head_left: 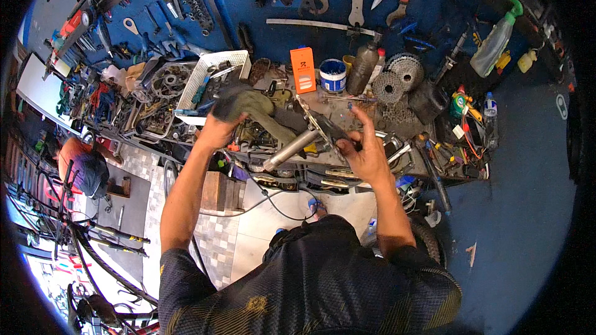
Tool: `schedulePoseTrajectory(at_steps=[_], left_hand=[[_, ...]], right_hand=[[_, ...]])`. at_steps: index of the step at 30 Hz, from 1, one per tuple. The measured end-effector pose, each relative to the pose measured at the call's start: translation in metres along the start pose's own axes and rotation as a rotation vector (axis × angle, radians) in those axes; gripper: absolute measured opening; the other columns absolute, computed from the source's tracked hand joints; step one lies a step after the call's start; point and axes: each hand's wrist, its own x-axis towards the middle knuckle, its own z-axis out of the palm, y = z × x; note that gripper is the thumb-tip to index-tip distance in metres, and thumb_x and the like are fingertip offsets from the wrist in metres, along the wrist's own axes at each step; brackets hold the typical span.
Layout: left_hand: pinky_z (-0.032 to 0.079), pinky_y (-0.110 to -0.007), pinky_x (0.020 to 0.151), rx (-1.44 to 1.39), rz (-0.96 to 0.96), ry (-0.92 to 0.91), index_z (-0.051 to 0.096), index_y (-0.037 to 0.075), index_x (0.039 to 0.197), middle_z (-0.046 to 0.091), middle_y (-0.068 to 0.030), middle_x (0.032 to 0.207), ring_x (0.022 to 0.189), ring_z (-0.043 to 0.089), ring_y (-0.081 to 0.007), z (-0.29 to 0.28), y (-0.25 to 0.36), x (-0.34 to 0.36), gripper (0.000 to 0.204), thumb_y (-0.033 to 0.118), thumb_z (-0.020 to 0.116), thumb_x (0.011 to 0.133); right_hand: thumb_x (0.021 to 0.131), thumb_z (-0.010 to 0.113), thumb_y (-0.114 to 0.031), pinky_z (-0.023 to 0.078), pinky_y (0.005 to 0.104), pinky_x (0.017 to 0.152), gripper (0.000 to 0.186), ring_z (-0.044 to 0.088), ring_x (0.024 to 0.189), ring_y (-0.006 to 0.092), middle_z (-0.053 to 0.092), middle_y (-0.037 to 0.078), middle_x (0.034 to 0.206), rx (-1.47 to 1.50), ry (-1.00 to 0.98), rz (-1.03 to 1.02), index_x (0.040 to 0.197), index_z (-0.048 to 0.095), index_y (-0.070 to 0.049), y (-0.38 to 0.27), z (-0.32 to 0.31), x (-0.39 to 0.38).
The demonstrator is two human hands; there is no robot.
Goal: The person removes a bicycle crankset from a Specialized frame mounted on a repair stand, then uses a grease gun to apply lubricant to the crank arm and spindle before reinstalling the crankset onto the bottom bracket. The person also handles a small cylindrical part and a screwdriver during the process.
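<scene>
My left hand (221, 129) grips a greenish-dark cloth (257, 111), partly blurred, above the bench's left-middle. My right hand (366, 155) holds a bicycle crank assembly (329, 133), a dark arm and toothed ring with a long silver spindle (288, 149) pointing down-left. My index finger is raised; the thumb presses on the part. Behind them stand an orange box (303, 69), a blue-and-white tub (332, 79) and a dark bottle (362, 69).
The cluttered bench (428, 164) holds a white basket (205, 62), cassettes (388, 89) and a water bottle (490, 123). Tools hang on the blue pegboard (292, 28). Another person (90, 161) crouches at left beside bicycle frames (105, 267). A cable (248, 211) hangs below the bench.
</scene>
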Motion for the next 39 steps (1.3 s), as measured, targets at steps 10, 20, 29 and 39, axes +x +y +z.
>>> schedulePoseTrajectory(at_steps=[10,20,29,39], left_hand=[[0.053,-0.039,0.098,0.269,-0.036,-0.094,0.070,-0.002,0.119,0.072,-0.0153,0.118,0.113,0.069,-0.0257,0.050,0.026,-0.004,0.035,0.010,0.076,0.087],[0.054,-0.043,0.086,0.275,-0.258,-0.206,0.069,-0.001,0.108,0.073,-0.0188,0.105,0.096,0.072,-0.0365,0.068,0.034,0.018,0.031,0.012,0.077,0.081],[0.047,-0.051,0.071,0.541,-0.117,-0.302,0.045,0.003,0.100,0.061,-0.0258,0.084,0.085,0.060,-0.0510,0.060,0.032,0.019,0.037,0.005,0.073,0.075],[0.039,-0.022,0.069,0.194,-0.145,0.185,0.046,0.007,0.088,0.050,0.0056,0.079,0.080,0.044,-0.0057,0.028,-0.009,-0.028,0.035,0.001,0.079,0.080]], right_hand=[[0.096,0.073,-0.023,0.054,0.0364,0.080,0.075,0.075,0.101,0.0319,0.075,0.025,0.097,-0.114,0.046,-0.046,0.156,0.029,-0.008,0.004,0.011,0.016],[0.095,0.075,-0.033,0.057,0.0470,0.081,0.083,0.073,0.100,0.0452,0.072,0.030,0.103,-0.107,0.091,-0.068,0.157,0.024,-0.009,0.010,0.008,0.021],[0.095,0.075,-0.032,0.055,0.0421,0.090,0.082,0.072,0.109,0.0332,0.073,0.024,0.114,-0.024,0.191,0.002,0.157,0.026,-0.007,0.011,-0.001,0.018],[0.109,0.035,-0.024,0.043,0.0324,0.041,0.028,0.053,0.051,0.0194,0.065,0.020,0.086,0.949,0.285,0.423,0.126,0.046,-0.004,0.074,-0.002,0.010]])
